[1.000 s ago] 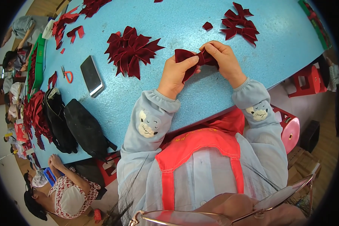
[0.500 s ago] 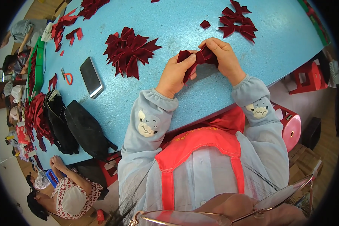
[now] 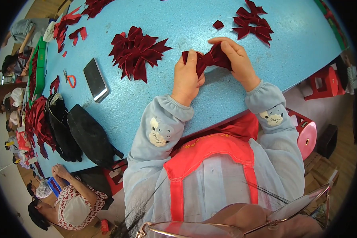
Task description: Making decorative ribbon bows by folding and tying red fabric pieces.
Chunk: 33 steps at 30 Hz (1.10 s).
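My left hand [image 3: 187, 77] and my right hand [image 3: 235, 59] both grip a dark red velvet ribbon bow [image 3: 207, 59] just above the blue table [image 3: 178, 23]. The left hand pinches its left half, the right hand covers its right half. A pile of finished dark red bows [image 3: 137, 51] lies to the left of my hands. A smaller heap of bows [image 3: 254, 22] and one small ribbon scrap [image 3: 217, 24] lie beyond my right hand.
A dark phone [image 3: 95, 79] and orange-handled snips [image 3: 69, 79] lie left of the pile. Two black bags [image 3: 77, 131] sit at the table's left end, with more red ribbon [image 3: 37, 123] beside them. A seated person [image 3: 71, 202] is at lower left. Red stools [image 3: 325, 81] stand at right.
Both hands have shifted the bow slightly and reworked their grip on it; the bow now sits more spread out between them. Nothing else on the table moved.
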Available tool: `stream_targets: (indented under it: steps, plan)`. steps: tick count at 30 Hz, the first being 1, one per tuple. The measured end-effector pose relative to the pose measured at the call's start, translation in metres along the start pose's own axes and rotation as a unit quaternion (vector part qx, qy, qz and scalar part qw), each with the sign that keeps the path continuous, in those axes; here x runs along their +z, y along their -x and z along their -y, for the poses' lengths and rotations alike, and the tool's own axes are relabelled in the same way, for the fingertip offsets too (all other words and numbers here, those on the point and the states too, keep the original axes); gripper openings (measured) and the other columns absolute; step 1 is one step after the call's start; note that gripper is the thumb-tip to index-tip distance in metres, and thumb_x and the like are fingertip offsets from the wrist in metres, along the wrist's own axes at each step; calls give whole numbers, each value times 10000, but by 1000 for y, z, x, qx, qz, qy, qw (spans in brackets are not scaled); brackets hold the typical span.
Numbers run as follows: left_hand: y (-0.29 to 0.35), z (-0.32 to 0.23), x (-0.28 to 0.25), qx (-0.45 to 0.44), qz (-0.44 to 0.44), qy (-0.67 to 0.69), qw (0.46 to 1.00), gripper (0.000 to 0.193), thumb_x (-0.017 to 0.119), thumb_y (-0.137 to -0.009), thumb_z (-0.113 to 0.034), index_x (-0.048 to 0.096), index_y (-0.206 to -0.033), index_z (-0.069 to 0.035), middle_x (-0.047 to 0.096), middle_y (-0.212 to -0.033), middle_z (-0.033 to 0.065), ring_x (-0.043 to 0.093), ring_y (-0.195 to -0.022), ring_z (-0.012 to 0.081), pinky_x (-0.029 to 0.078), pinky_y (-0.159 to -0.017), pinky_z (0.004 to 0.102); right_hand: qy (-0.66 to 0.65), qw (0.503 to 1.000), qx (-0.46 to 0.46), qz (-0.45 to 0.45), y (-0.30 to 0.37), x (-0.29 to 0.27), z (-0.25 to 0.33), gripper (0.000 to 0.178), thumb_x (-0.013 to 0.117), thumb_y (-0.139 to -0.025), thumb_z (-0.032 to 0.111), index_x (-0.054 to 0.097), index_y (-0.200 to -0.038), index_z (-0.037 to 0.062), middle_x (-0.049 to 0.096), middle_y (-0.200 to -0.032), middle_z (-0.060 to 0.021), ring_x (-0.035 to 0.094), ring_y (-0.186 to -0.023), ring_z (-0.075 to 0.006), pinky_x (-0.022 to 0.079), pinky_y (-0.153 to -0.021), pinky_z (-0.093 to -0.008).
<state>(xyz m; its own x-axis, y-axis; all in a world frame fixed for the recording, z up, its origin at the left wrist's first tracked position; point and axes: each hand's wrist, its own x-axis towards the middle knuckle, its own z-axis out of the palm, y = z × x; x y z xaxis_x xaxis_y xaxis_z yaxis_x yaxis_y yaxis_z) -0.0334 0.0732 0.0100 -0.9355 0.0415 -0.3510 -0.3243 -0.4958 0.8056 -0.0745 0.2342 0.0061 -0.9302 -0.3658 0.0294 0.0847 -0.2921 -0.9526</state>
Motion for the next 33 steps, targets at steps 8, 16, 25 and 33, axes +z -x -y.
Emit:
stream_targets:
  steps: [8, 16, 25, 33]
  plan:
    - [-2, -2, -3, -1, 1, 97, 995, 326, 398, -976, -350, 489, -922, -42, 424, -582, 6, 287, -381, 76, 220, -333, 232, 74, 997, 3, -15, 4, 5, 0, 331, 542, -873, 135, 519, -1195, 60, 595, -1009, 20, 540, -885, -53, 437, -737, -190]
    - [1, 1, -1, 18, 26, 40, 999, 396, 366, -976, -407, 496, -919, -37, 428, -571, 6, 285, -372, 74, 221, -328, 231, 107, 994, 12, -6, -1, -2, -5, 356, 535, -883, 110, 493, -1234, 66, 566, -1050, 13, 531, -931, -73, 451, -765, -215]
    - [-3, -1, -5, -3, 10, 32, 999, 415, 349, -972, -440, 482, -859, -63, 411, -559, 4, 287, -379, 82, 221, -333, 235, 196, 972, -127, 24, 1, 2, -4, 351, 507, -919, 148, 478, -1263, 85, 547, -1098, -27, 524, -993, -101, 440, -852, -252]
    - [-9, -1, -16, -89, 36, 188, 978, 424, 356, -965, -462, 438, -776, -92, 411, -595, 13, 296, -427, 98, 230, -368, 230, -128, 990, 3, -63, -5, -20, 0, 388, 481, -915, 173, 462, -1278, 36, 549, -1156, -60, 500, -1092, -142, 401, -939, -301]
